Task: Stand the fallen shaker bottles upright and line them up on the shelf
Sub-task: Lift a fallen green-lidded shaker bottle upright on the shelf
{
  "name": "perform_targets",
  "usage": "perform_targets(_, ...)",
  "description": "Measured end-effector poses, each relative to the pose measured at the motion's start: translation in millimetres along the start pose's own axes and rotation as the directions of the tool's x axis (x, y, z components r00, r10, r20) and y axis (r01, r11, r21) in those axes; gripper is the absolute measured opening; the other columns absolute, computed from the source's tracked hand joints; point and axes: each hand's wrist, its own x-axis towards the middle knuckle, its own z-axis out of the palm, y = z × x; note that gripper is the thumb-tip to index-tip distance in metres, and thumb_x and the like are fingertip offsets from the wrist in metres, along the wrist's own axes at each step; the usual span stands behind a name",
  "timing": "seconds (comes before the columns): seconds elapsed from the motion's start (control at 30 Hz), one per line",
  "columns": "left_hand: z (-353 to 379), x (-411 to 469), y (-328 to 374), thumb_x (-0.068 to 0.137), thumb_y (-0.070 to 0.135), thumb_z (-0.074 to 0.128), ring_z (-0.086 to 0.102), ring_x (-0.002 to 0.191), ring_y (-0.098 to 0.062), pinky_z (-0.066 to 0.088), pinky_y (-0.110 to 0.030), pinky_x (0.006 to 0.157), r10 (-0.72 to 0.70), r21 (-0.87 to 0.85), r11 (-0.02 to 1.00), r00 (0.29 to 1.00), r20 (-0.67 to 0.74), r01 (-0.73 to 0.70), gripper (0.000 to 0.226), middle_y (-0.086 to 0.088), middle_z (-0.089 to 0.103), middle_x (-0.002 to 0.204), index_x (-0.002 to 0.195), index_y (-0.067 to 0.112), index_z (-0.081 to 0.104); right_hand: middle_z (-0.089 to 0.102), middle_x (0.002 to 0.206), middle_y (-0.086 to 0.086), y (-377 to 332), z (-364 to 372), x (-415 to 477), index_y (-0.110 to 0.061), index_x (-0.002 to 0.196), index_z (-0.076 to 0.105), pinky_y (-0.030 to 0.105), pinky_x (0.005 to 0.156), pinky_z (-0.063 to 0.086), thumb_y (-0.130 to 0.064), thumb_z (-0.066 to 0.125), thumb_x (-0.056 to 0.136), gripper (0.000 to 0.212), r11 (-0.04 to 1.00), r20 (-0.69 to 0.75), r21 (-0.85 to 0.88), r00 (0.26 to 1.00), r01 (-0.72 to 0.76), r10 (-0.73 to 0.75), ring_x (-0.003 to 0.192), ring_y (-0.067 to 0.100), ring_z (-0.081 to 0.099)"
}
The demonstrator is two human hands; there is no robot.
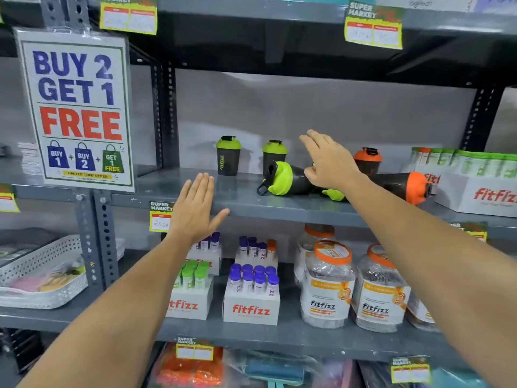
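While both arms are reaching toward the grey shelf (240, 201):
Upright shakers: two green-lidded bottles (228, 156) and one orange-lidded bottle (367, 161) are standing near the back.
Fallen shakers: a green-lidded shaker (282, 178) and an orange-lidded shaker (405, 187) are lying on their sides; another green lid (334, 194) is peeking out below the wrist.
Right hand (328, 161): fingers spread, hovering over the fallen green shaker, grasping nothing.
Left hand (194, 208): flat and loose, holding nothing, lying against the shelf edge.

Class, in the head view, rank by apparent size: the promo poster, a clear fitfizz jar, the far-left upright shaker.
1. Promo poster, though nearest the camera.
2. Clear fitfizz jar.
3. Far-left upright shaker, set farther back.
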Motion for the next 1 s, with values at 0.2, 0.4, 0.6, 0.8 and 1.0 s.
perform_targets(0.2, 8.3, -1.9, -5.2, 0.091, 0.068, 0.001, 0.033, 0.142, -0.03, 0.019, -0.044, 0.12, 0.03, -0.003, 1.0, 1.0, -0.003, -0.03, 0.096, -0.019, 0.042, 0.148, 0.144, -0.004, 0.036, 0.035, 0.149, 0.014, -9.9, 17.4, 12.6, -0.008, 0.146, 0.029, 0.048, 0.094, 0.048, -0.02, 0.06, 0.082, 0.072, 0.999, 0.196, 0.017, 0.98, -0.03, 0.026, 0.132, 0.035, 0.039)
perform_targets(0.4, 18.0, -3.5, -6.9, 0.093, 0.064, 0.023, 0.043, 0.135, -0.032, 0.027, -0.046, 0.116, 0.025, -0.018, 0.999, 0.995, -0.095, -0.027, 0.084, -0.019, 0.053, 0.138, 0.138, -0.003, 0.046, 0.037, 0.149, 0.018, -7.3, 32.6, 25.9, -0.008, 0.154, 0.013, 0.039, 0.099, 0.04, -0.015, 0.067, 0.08, 0.092, 0.986, 0.385, 0.13, 0.922, -0.101, 0.043, 0.129, 0.034, 0.043)
perform_targets(0.6, 27.8, -2.6, -8.4, 0.092, 0.062, 0.032, 0.055, 0.123, -0.032, 0.036, -0.045, 0.109, 0.028, -0.031, 0.999, 0.979, -0.2, -0.035, 0.075, -0.016, 0.064, 0.122, 0.125, 0.0, 0.057, 0.033, 0.154, 0.014, -5.2, 38.2, 40.5, -0.014, 0.155, 0.01, 0.039, 0.106, 0.039, -0.016, 0.081, 0.07, 0.111, 0.984, 0.492, 0.155, 0.871, -0.084, -0.004, 0.136, 0.032, 0.038)
perform_targets(0.8, 37.4, 0.8, -11.2, 0.092, 0.062, 0.036, 0.055, 0.124, -0.032, 0.035, -0.044, 0.111, 0.048, -0.014, 0.998, 0.951, -0.305, -0.054, 0.073, -0.015, 0.065, 0.122, 0.123, 0.0, 0.06, 0.057, 0.121, 0.011, -12.9, 43.9, 57.3, -0.025, 0.152, 0.016, 0.034, 0.087, 0.044, -0.016, 0.082, 0.066, 0.109, 0.976, 0.517, 0.202, 0.856, -0.087, -0.03, 0.11, 0.031, 0.054)
perform_targets(1.0, 41.2, 1.8, -11.5, 0.093, 0.063, 0.032, 0.054, 0.126, -0.031, 0.034, -0.044, 0.112, 0.056, 0.0, 0.998, 0.933, -0.355, -0.06, 0.074, -0.014, 0.065, 0.123, 0.125, 0.001, 0.059, 0.049, 0.139, 0.007, -18.2, 44.6, 65.4, -0.021, 0.149, 0.028, 0.033, 0.095, 0.042, -0.019, 0.084, 0.063, 0.102, 0.98, 0.486, 0.196, 0.871, -0.023, -0.076, 0.123, 0.029, 0.049)
